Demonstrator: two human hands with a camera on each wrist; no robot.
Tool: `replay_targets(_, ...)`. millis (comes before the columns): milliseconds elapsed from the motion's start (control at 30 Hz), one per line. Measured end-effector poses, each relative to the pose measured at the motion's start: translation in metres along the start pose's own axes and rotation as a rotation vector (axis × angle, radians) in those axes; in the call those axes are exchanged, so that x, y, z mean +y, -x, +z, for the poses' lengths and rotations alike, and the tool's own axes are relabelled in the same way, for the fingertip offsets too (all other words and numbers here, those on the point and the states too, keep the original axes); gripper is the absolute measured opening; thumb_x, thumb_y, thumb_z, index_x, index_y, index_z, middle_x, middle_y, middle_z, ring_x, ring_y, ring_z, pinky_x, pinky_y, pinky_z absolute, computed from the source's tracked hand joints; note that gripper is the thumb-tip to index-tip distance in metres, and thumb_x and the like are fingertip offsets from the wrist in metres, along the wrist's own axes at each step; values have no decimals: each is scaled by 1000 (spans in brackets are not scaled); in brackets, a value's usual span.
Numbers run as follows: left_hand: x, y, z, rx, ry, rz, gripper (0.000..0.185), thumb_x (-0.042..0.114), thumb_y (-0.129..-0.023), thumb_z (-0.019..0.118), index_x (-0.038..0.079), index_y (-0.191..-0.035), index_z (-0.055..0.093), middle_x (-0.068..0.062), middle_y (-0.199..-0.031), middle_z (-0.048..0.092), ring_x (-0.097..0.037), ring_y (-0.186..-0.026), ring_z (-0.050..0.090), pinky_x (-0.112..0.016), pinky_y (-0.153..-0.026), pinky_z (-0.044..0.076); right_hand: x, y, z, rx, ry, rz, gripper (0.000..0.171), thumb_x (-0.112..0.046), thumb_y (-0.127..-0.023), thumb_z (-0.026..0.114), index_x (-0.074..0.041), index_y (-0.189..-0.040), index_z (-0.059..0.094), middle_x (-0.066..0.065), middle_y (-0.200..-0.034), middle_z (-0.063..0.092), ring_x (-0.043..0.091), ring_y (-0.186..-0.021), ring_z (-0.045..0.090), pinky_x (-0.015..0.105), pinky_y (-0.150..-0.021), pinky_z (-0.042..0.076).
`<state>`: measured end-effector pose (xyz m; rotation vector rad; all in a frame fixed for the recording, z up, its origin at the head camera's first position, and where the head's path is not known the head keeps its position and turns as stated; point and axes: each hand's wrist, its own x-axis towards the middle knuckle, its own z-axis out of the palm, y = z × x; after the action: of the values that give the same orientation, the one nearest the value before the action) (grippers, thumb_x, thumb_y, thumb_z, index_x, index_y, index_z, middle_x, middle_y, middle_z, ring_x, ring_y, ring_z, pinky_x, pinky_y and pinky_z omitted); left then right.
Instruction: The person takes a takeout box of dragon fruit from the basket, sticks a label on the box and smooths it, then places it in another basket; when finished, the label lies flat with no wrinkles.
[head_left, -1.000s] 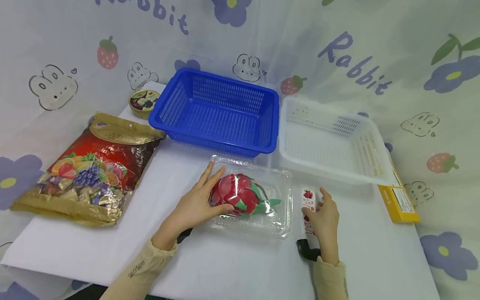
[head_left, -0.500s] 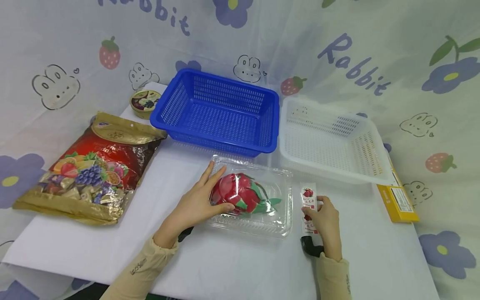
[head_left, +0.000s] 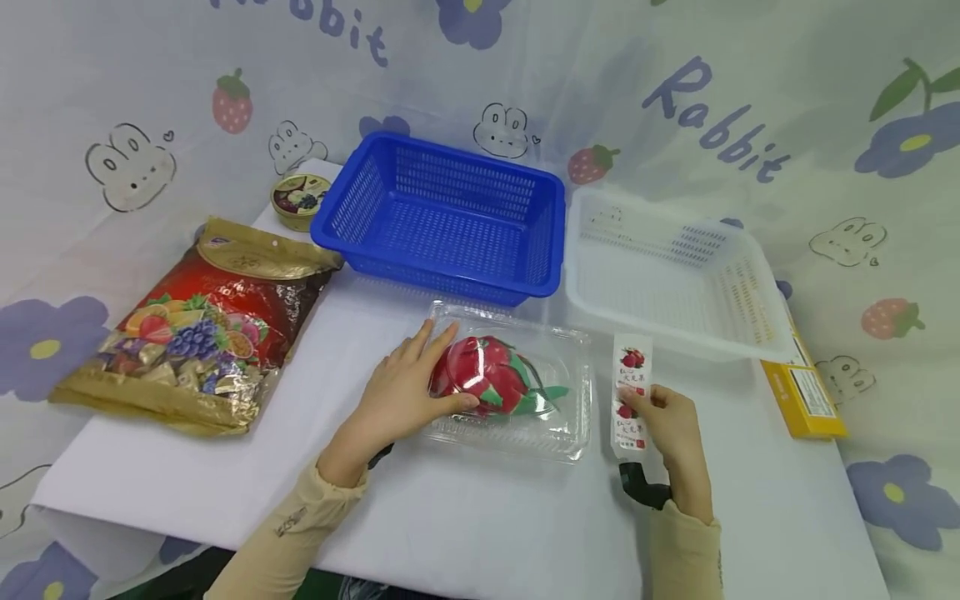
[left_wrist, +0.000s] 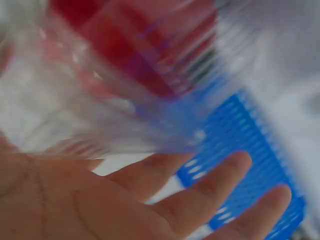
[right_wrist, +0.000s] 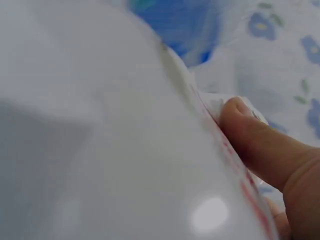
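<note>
Pickup step, looks like. Right hand pinching sachet, lifted off tabletop. Left hand spread flat on clamshell. Next probably needs clean carry to basket.

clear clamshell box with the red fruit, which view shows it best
The head view: the whole clear box shows, with the left hand on it. The left wrist view shows only a blurred close-up. The right wrist view shows none of it.

Yellow box partly hidden under the white basket, left wrist view blurred, sachet print unreadable beside that basket.
</note>
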<state>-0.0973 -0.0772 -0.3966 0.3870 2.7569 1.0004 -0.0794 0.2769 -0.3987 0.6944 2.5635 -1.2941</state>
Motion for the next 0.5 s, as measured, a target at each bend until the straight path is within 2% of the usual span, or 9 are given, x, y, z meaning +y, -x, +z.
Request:
replay_targets(167,20,7,-3,67,-163,8,90,61,-76,70,19,-149,39,-22,-157,27,-53,-142,23,-72,-109,22,-28,22,-2,76,-135,-21,53,-40,-89,68,4,-117,61,-17,-71,63,1,-70,59,19,-62,50)
replay_targets(267,34,14,-5,130,-228,68,82,55,-77,74,18,-144,46,-22,-155,33,-52,-141,26,-71,-108,24,-43,35,1,91,-221,-42,49,-38,-89,69,1,-118,63,-18,-74,65,3,-82,57,18,-73,47)
replay_targets(367,53,19,-6,233,-199,213,70,44,-77,78,18,-137,54,-17,-149,45,-46,-137,39,-66,-107,33,-58,48,7,70,-356,-105,37,-30,-90,69,0,-111,66,-15,-75,68,7,-86,58,18,-78,49)
replay_targets(500,81,21,-5,372,-71,452,51,30,-78,80,17,-125,64,-5,-128,65,-27,-121,60,-47,-101,47,-78,63,17,-3,-502,-216,8,-16,-92,66,-10,-94,71,-10,-74,69,8,-82,61,20,-74,53)
